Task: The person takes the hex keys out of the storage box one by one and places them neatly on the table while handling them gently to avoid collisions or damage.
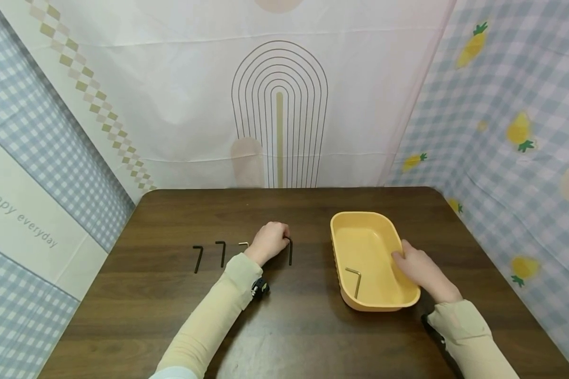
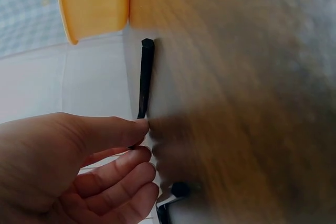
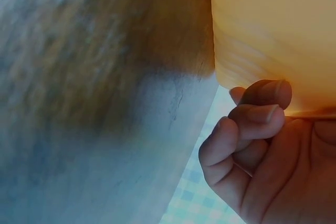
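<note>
My left hand (image 1: 268,242) pinches the short end of a black hex key (image 2: 146,80) between thumb and fingers. Its long arm (image 1: 290,253) points toward the front of the table. To the left of this hand lie two more black hex keys, one (image 1: 223,255) nearer and one (image 1: 199,259) farther out. A brass-coloured hex key (image 1: 243,243) is partly covered by the hand and sleeve. On the right, my right hand (image 1: 419,267) grips the side rim of a yellow plastic basket (image 1: 365,242), thumb inside. Another brass-coloured hex key (image 1: 358,283) lies in its front left part.
The dark wooden table (image 1: 284,326) carries all of this. A printed white curtain (image 1: 189,105) hangs behind its back edge, and checked cloth (image 1: 511,173) hangs along the right side.
</note>
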Demonstrator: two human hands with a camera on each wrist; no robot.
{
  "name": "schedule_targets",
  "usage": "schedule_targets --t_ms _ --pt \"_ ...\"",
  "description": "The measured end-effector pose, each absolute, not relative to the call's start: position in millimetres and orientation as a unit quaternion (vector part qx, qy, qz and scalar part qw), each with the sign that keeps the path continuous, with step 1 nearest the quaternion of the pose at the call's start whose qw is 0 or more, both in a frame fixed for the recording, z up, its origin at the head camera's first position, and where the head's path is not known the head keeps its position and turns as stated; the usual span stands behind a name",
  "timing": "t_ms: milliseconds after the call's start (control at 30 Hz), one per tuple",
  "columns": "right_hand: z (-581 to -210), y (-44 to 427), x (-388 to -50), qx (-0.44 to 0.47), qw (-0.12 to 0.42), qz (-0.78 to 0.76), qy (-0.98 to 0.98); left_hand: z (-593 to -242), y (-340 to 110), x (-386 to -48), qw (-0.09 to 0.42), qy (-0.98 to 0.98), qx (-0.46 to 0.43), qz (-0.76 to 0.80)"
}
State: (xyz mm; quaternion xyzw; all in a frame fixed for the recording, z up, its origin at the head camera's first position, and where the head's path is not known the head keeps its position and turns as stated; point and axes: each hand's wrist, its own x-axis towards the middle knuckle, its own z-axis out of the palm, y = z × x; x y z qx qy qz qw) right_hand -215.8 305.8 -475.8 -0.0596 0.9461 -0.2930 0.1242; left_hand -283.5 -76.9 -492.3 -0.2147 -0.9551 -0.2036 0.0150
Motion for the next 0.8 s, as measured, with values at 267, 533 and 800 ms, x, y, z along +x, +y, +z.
schedule_targets --t_ms 267,533,800 --pt "-476.8 306.6 -216.4 -0.060 0.129 -0.292 0.946 -492.4 -77.6 -283.5 0.017 -0.955 -0.216 -0.201" --pt "-476.2 305.7 -216.2 -0.060 0.122 -0.293 0.946 -491.0 -78.8 -282.6 0.005 -0.957 -0.213 -0.197" --pt "-474.9 305.8 -215.1 -0.058 0.133 -0.307 0.941 -490.1 -77.9 -282.6 -0.001 -0.957 -0.217 -0.194"
